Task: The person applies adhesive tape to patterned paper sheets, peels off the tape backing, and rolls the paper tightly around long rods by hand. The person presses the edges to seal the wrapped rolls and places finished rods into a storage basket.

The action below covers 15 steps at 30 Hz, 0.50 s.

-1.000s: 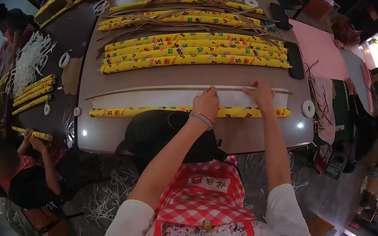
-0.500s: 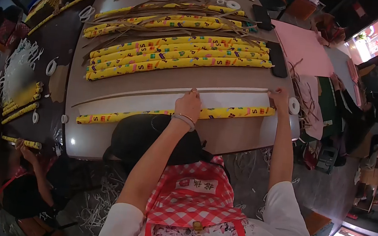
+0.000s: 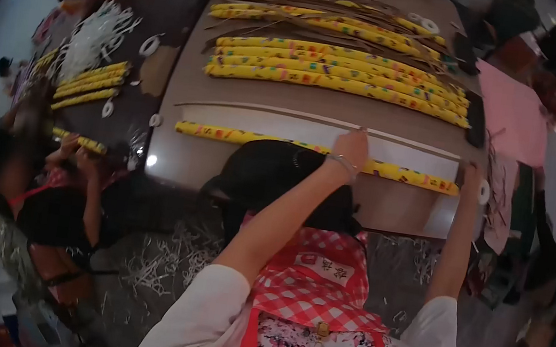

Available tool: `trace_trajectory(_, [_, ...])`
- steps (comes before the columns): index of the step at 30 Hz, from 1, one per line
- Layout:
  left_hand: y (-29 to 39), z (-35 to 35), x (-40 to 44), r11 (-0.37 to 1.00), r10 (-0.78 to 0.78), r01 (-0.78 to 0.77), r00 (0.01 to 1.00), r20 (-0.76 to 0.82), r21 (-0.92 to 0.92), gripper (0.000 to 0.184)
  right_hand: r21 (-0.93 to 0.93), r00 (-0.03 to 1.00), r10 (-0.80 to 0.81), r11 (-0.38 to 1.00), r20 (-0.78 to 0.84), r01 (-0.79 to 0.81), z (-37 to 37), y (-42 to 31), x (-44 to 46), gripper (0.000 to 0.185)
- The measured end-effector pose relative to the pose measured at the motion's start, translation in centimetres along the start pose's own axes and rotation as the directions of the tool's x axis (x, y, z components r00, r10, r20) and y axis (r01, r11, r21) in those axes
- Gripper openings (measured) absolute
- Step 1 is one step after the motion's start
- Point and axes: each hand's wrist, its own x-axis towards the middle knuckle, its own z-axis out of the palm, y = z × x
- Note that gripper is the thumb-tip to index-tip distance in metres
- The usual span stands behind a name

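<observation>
One smooth white sheet [image 3: 407, 154] lay at your glossy table's [image 3: 178, 160] 6 o'clock, with a slim printed yellow roll [image 3: 210, 131] along its near edge. Your left hand [image 3: 353, 148], curled closed, touched its far edge; your right hand [image 3: 471, 178] was at its 3 o'clock end, grip too blurred to tell. Toward 12, patterned rolls [image 3: 333, 72] lay in rows. A dark table [image 3: 169, 15] at 10 bore tangled white strips [image 3: 99, 34]; smooth pink material [image 3: 511, 109] lay at 2.

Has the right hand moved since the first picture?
Yes. The right hand has moved to the right, closer to the white tape.
</observation>
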Motion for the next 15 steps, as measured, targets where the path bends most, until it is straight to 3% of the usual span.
trace_trajectory(1, [0.3, -1.0, -0.2, 1.000, -0.017, 0.017, 1.000, 0.024, 0.005, 0.023, -0.154, 0.980, -0.180, 0.974, -0.083, 0.165, 0.4, -0.7, -1.5, 0.025])
trace_trajectory(3, [0.4, -0.3, -0.6, 0.987, 0.055, -0.048, 0.998, -0.041, 0.151, 0.025, -0.465, 0.937, -0.350, 0.833, -0.024, 0.299, 0.5, -4.6, -5.7, 0.026])
trace_trajectory(4, [0.4, -0.2, -0.5, 0.987, 0.028, -0.022, 0.999, -0.038, 0.156, 0.025, -0.452, 0.935, -0.354, 0.834, -0.001, 0.316, 0.6, -6.0, -7.7, 0.026])
trace_trajectory(6, [0.6, -0.4, -0.1, 0.999, -0.006, 0.005, 0.999, 0.040, 0.036, 0.028, -0.555, 0.780, -0.626, 0.647, 0.005, 0.523, 0.5, -8.5, -11.1, 0.026])
trace_trajectory(7, [0.6, -0.8, -0.1, 0.999, -0.021, 0.019, 0.999, 0.040, 0.041, 0.028, -0.544, 0.777, -0.629, 0.648, 0.013, 0.533, 0.6, -10.4, -13.1, 0.026])
trace_trajectory(9, [0.6, -1.3, -0.4, 0.988, 0.048, -0.064, 0.993, 0.111, 0.141, 0.030, -0.666, 0.567, -0.817, 0.365, 0.105, 0.650, 1.1, -13.2, -16.4, 0.025])
trace_trajectory(11, [0.5, -1.2, -0.6, 0.990, 0.042, -0.053, 0.995, 0.089, 0.130, 0.030, -0.616, 0.596, -0.784, 0.385, 0.174, 0.687, 1.8, -13.0, -17.0, 0.026])
trace_trajectory(13, [0.5, -1.1, -0.5, 0.992, 0.036, -0.044, 0.997, 0.062, 0.118, 0.030, -0.510, 0.787, -0.540, 0.607, 0.300, 0.610, 2.1, -12.6, -17.2, 0.031])
trace_trajectory(15, [0.4, -0.9, -0.2, 0.996, 0.032, -0.040, 0.994, 0.105, 0.078, 0.031, -0.525, 0.768, -0.543, 0.568, 0.340, 0.634, 2.4, -8.7, -15.0, 0.033])
